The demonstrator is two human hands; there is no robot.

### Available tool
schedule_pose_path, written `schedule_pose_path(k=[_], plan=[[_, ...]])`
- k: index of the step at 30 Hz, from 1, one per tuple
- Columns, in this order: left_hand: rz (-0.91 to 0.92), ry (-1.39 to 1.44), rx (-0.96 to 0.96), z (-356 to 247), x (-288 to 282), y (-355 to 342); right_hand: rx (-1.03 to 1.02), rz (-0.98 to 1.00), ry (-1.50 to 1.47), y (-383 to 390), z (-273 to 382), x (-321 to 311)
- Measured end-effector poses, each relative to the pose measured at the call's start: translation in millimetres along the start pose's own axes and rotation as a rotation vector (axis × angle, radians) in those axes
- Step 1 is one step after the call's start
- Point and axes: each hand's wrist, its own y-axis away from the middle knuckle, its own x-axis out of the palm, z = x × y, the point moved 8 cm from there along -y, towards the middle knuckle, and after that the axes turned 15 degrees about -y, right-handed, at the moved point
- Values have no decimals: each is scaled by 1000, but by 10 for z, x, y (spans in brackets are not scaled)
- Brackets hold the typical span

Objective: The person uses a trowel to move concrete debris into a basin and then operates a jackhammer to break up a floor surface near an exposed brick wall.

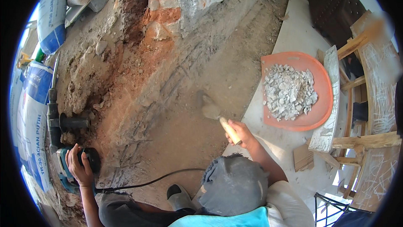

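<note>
My left hand (79, 165) grips the black rear handle of a teal power chisel (63, 160) lying at the lower left, its black side handle and bit pointing up toward broken reddish ground (126, 80). A black cable (159, 181) runs from the tool to the right. My right hand (240, 132) is closed on the pale wooden handle of a hammer (218, 116). Its head is blurred, just above the dusty floor near the edge of a white board (289, 38).
An orange pan (324, 80) of grey rubble sits on the white board. Wooden frames (369, 101) and a dark chair (336, 4) stand at the right. Exposed brick and a concrete base (168, 4) lie at the top, and sacks (33, 113) along the left.
</note>
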Motion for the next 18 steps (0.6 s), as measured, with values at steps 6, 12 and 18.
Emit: schedule_pose_path(k=[6, 12, 18], plan=[[-5, -1, 1, 5, -1, -2, -429, -336, 386, 191, 296, -296], [22, -36, -2, 74, 61, 55, -723, -656, 584, -59, 264, -508], [27, -76, -21, 144, 105, 120, -631, -435, 625, -665, 13, 32]])
